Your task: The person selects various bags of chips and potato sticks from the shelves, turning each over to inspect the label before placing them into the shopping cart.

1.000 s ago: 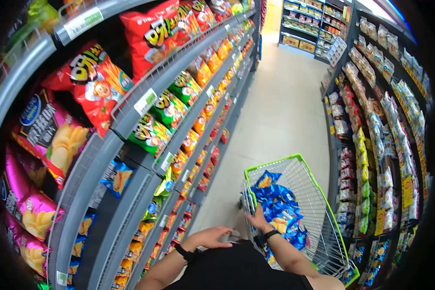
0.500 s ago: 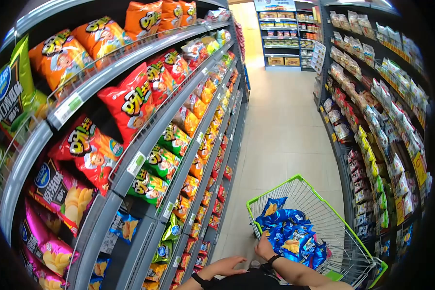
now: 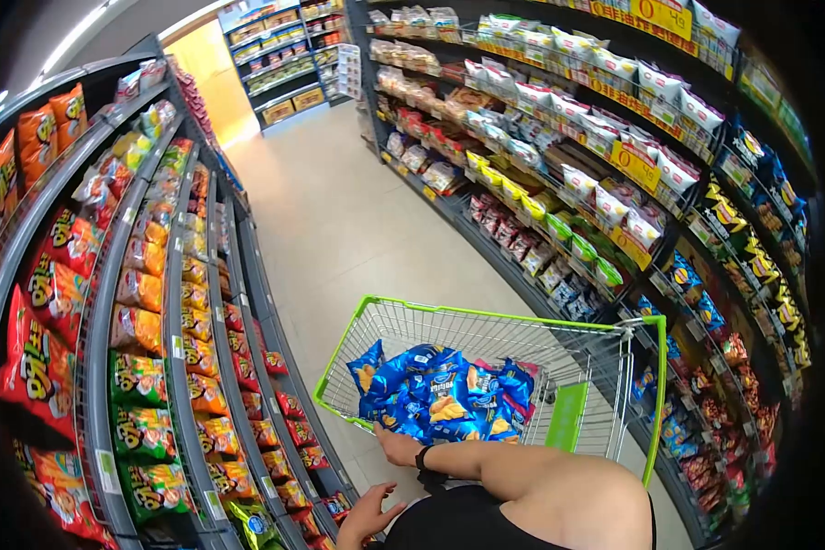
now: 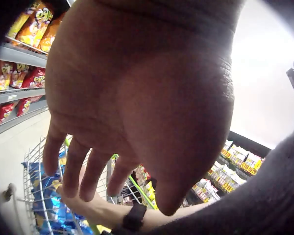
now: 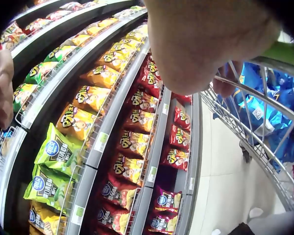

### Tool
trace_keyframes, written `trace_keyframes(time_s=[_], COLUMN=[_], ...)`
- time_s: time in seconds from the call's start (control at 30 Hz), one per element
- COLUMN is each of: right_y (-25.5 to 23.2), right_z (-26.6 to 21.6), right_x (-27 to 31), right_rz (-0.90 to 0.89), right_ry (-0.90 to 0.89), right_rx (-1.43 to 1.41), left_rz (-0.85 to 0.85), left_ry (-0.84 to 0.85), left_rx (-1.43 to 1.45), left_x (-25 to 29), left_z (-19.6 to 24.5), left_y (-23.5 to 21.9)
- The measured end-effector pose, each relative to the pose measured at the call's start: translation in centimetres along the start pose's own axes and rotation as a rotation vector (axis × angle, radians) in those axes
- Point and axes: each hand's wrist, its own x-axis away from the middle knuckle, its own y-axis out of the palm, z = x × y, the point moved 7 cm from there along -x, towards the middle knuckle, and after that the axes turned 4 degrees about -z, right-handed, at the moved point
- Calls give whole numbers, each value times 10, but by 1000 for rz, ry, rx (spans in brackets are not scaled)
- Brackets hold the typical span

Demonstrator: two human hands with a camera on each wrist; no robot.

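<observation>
Head view: right hand (image 3: 396,446) grips the green cart (image 3: 486,320) rim beside blue chip bags (image 3: 440,392); left hand (image 3: 368,514) hangs spread, holding nothing.

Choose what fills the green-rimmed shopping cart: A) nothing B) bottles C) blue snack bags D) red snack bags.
C: the head view shows a heap of blue snack bags lying inside the wire shopping cart, beside the right hand at its rim.

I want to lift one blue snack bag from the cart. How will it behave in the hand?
Likely light and puffy: the blue snack bags look air-filled. The glossy film probably slides and crumples. Contents may break if squeezed, so the right hand at the cart should pinch gently.
</observation>
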Motion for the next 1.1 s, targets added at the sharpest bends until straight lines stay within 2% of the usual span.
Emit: trace_keyframes(time_s=[0.17, 0.37, 0.53, 0.67, 0.8, 0.87, 0.93, 1.1], right_y=[-15, -33, -39, -55, -66, -88, -87, -89], right_z=[-1, 7, 24, 21, 21, -5, -2, 4], right_x=[-20, -55, -86, -99, -115, -103, -106, -124], right_rz=[23, -6, 89, 107, 122, 60, 98, 10], right_ry=[-14, 26, 2, -7, 77, 172, 214, 297], right_rx=[13, 16, -65, 67, 258, 333, 347, 394], left_rz=[23, -62, -65, 25, 58, 25, 36, 110], left_ry=[64, 95, 164, 194, 132, 133, 138, 138], left_rx=[-22, 29, -24, -75, 8, 35, 43, 84], left_x=[-15, -26, -27, -19, -13, -13, -8, -8], left_z=[-1, -13, -30, -36, -78, -102, -104, -124], left_y=[-3, -12, -50, -100, -124, -127, -134, -152])
